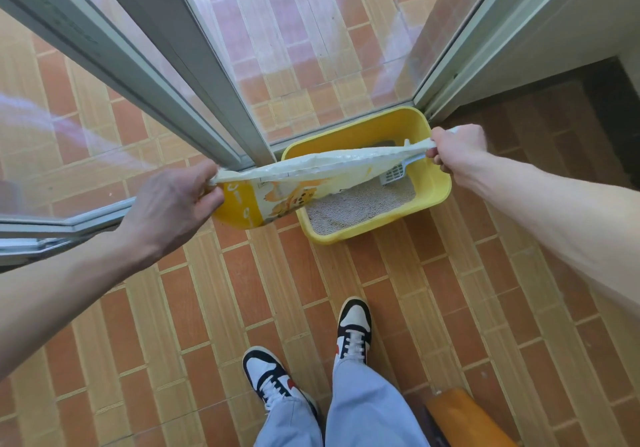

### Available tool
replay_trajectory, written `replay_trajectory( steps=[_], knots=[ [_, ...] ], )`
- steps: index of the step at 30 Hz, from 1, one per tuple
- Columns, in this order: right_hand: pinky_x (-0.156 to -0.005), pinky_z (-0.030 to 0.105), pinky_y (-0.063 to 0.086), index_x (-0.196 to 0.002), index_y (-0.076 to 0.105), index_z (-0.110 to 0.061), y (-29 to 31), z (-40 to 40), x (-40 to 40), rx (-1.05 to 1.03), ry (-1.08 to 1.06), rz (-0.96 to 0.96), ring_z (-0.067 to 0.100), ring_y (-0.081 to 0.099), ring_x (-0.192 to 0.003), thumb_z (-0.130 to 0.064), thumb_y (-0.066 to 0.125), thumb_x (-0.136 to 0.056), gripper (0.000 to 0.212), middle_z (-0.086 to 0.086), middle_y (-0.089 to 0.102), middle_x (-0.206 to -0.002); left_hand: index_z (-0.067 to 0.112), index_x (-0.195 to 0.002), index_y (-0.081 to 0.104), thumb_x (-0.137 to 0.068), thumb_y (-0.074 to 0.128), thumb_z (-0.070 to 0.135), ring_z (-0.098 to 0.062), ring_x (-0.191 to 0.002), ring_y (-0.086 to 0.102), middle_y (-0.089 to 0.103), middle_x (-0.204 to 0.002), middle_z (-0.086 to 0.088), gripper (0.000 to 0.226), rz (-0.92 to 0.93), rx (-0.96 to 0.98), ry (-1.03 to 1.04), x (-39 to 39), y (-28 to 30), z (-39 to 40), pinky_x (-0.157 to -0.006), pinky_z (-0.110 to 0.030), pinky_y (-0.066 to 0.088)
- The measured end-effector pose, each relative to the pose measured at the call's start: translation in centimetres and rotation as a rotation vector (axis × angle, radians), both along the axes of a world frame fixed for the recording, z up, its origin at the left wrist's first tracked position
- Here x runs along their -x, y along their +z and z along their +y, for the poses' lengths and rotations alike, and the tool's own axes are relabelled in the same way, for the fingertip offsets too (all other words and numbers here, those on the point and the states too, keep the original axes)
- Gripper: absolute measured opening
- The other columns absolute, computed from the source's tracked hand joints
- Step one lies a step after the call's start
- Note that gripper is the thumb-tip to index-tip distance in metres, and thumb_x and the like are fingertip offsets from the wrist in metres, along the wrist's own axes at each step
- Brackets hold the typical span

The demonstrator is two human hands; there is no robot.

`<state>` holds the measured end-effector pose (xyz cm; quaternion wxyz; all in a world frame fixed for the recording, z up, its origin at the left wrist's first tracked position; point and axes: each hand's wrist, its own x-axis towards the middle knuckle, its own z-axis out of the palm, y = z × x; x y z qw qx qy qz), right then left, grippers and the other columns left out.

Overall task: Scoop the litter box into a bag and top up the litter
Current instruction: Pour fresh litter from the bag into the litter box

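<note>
Where glass doors (304, 41) corner, brick-tiled floor (214, 308) spreads

Glossy plastic litter box (434, 183) (matt granules (360, 204))

The floor (214, 308) is laid with orange and tan brick-pattern tiles. A yellow litter box (437, 187) stands on it, in the corner formed by the glass door frames, and contains pale litter (356, 206). Two sneakers (354, 329) stand on the tiles nearer the camera. An orange object (467, 419) lies at the lower right, partly out of frame.
</note>
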<state>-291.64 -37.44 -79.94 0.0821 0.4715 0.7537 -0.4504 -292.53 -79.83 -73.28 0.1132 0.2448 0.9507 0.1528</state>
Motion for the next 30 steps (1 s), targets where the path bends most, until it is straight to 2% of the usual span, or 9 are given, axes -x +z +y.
replay_trajectory(
  steps=[5,7,10,15,17,19,22,27,30],
  knots=[
    [-0.043,0.019,0.041,-0.093,0.068,0.000,1.2,-1.0,2.8,-0.084,0.025,0.097,0.003,0.046,-0.030,-0.021,0.054,-0.088,0.026,-0.001,0.066,-0.056,0.021,-0.084,0.042,-0.093,0.065,0.009,-0.019,-0.049,0.038,0.037,-0.056,0.008,0.028,-0.003,-0.054,0.060,0.1,0.2,-0.4,-0.050,-0.034,0.027],
    [-0.039,0.016,0.039,-0.089,0.062,-0.004,1.8,-1.3,3.7,-0.122,0.053,0.118,0.004,0.047,-0.031,-0.022,0.052,-0.088,0.021,0.001,0.066,-0.060,0.015,-0.082,0.045,-0.094,0.064,0.010,-0.017,-0.049,0.039,0.039,-0.056,0.006,0.024,-0.010,-0.051,0.079,0.5,0.1,-0.3,-0.048,-0.033,0.028],
    [-0.045,0.023,0.041,-0.086,0.063,-0.004,2.3,-0.9,4.8,-0.157,0.060,0.111,0.005,0.052,-0.036,-0.021,0.051,-0.088,0.021,-0.001,0.065,-0.055,0.013,-0.081,0.045,-0.095,0.064,0.011,-0.014,-0.049,0.039,0.039,-0.055,0.005,0.024,0.003,-0.046,0.091,0.8,-0.1,0.3,-0.047,-0.032,0.029],
    [-0.037,0.018,0.040,-0.093,0.071,0.002,2.0,0.8,5.3,-0.178,0.080,0.037,0.002,0.043,-0.025,-0.022,0.053,-0.089,0.030,-0.005,0.059,-0.039,0.007,-0.088,0.054,-0.096,0.061,0.015,-0.025,-0.052,0.048,0.050,-0.060,-0.005,0.014,0.012,-0.050,0.076,1.6,-0.5,1.7,-0.048,-0.037,0.038],
    [-0.042,0.021,0.040,-0.093,0.071,0.001,1.8,1.3,5.3,-0.176,0.081,0.028,0.002,0.043,-0.026,-0.022,0.054,-0.088,0.029,-0.002,0.063,-0.047,0.008,-0.086,0.052,-0.096,0.061,0.015,-0.021,-0.050,0.045,0.046,-0.057,-0.002,0.015,0.012,-0.048,0.075,2.0,-0.7,2.1,-0.046,-0.034,0.032],
    [-0.049,0.023,0.042,-0.093,0.071,-0.002,1.6,1.8,5.2,-0.180,0.074,0.036,0.001,0.046,-0.029,-0.022,0.055,-0.088,0.026,0.000,0.065,-0.056,0.010,-0.084,0.049,-0.095,0.062,0.014,-0.019,-0.049,0.041,0.041,-0.055,0.002,0.018,0.013,-0.049,0.080,2.2,-1.1,2.6,-0.046,-0.032,0.028],
    [-0.063,0.026,0.048,-0.092,0.073,-0.002,1.1,2.4,4.6,-0.180,0.060,0.028,0.005,0.052,-0.043,-0.021,0.056,-0.085,0.027,0.000,0.065,-0.058,0.010,-0.084,0.049,-0.095,0.063,0.012,-0.018,-0.049,0.041,0.040,-0.055,0.002,0.018,0.008,-0.057,0.079,2.0,-1.7,3.2,-0.046,-0.031,0.028],
    [-0.046,0.019,0.042,-0.085,0.069,-0.007,0.2,2.6,1.9,-0.212,0.054,-0.007,0.007,0.056,-0.044,-0.022,0.055,-0.092,0.021,0.001,0.065,-0.060,0.011,-0.086,0.051,-0.096,0.062,0.015,-0.025,-0.053,0.050,0.051,-0.061,-0.004,0.016,-0.025,-0.065,0.094,1.0,-2.5,3.8,-0.048,-0.035,0.037],
    [-0.066,0.027,0.048,-0.078,0.066,-0.010,-0.3,2.6,0.0,-0.230,0.083,-0.043,0.017,0.063,-0.065,-0.023,0.057,-0.092,0.021,0.001,0.065,-0.060,0.013,-0.083,0.048,-0.095,0.063,0.015,-0.027,-0.055,0.051,0.053,-0.062,-0.005,0.019,-0.033,-0.072,0.084,0.1,-2.7,3.9,-0.050,-0.037,0.043]
  ],
)
